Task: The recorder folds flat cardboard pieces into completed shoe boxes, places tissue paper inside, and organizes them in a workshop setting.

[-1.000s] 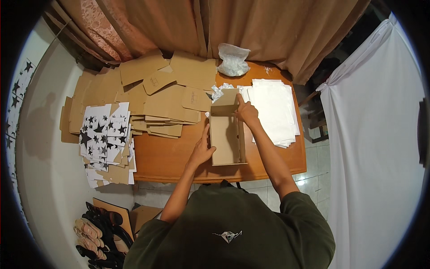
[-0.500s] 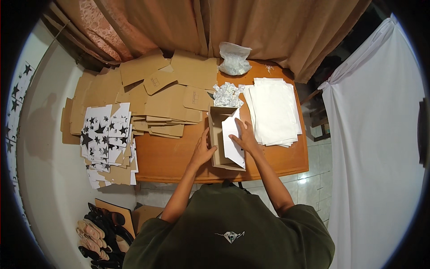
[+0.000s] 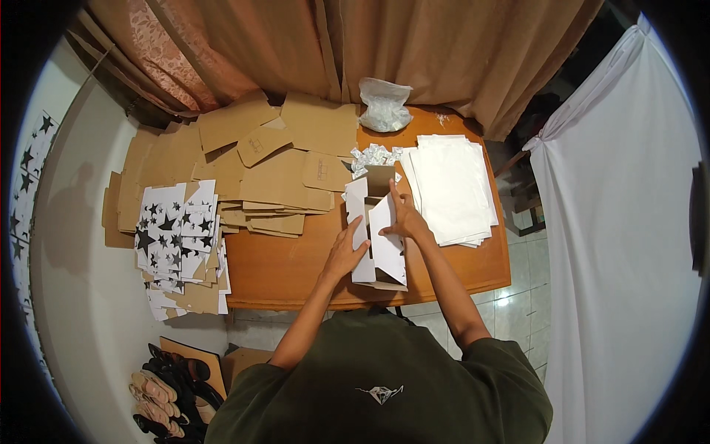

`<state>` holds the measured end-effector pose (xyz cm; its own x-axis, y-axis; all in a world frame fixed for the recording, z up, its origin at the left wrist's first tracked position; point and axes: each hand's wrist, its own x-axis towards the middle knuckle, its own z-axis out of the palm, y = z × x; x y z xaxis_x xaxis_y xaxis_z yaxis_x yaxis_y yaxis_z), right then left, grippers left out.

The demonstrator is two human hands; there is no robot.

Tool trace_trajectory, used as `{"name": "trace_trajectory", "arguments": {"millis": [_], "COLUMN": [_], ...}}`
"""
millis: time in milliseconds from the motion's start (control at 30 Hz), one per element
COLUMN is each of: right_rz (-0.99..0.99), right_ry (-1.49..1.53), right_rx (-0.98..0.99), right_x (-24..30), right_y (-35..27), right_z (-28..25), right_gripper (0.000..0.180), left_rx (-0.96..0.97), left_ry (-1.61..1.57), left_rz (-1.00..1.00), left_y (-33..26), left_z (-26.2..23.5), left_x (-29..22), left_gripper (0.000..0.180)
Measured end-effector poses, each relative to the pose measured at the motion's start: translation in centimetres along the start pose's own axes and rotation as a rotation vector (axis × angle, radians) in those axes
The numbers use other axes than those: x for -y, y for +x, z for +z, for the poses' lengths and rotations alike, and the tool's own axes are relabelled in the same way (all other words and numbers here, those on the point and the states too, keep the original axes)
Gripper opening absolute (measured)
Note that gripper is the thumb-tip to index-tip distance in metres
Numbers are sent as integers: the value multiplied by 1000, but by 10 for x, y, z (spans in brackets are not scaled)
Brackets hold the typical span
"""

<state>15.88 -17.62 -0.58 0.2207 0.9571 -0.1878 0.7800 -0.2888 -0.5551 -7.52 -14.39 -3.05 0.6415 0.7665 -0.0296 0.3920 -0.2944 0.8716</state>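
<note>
A small cardboard box, brown with white-faced flaps, lies near the table's front edge. Its long left flap and right flap lean inward over the opening, with a dark gap between them. The brown far end flap stands up. My left hand grips the left side, thumb across the white flap. On the right side, my right hand holds the box, thumb on the right flap and index finger stretched toward the far end. Some of its other fingers are hidden.
Flat brown cardboard pieces pile up at the left, beside star-printed white sheets. Small silvery-white packets lie beyond the box, near a clear plastic bag. A stack of white sheets lies right on the wooden table.
The box's left flap has folded inward, showing its white face. My left hand has shifted right onto that flap. My right hand stays at the right side, its index finger now reaching farther along.
</note>
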Motion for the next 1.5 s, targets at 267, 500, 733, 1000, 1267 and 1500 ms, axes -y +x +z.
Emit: {"name": "trace_trajectory", "arguments": {"millis": [267,500,733,1000,1267,1500], "right_rz": [63,-83,-106,-313,-287,-235], "right_ry": [106,217,373,199,198,-56], "right_rx": [9,-237,-158,78,-39,-193], "right_x": [-4,-10,-5,5,23,21], "right_y": [10,-5,-68,-134,-153,-144], "right_z": [-2,20,0,-12,-10,17], "right_gripper": [149,115,56,42,22,17], "left_rx": [73,88,53,152,189,225], "left_ry": [179,343,471,556,530,520], "left_rz": [-70,-139,-105,116,160,196], "left_y": [-2,5,7,19,22,21], "left_z": [12,11,11,18,19,13], "left_x": [5,0,-20,-23,-16,-14], "left_gripper": [75,78,73,59,39,34]}}
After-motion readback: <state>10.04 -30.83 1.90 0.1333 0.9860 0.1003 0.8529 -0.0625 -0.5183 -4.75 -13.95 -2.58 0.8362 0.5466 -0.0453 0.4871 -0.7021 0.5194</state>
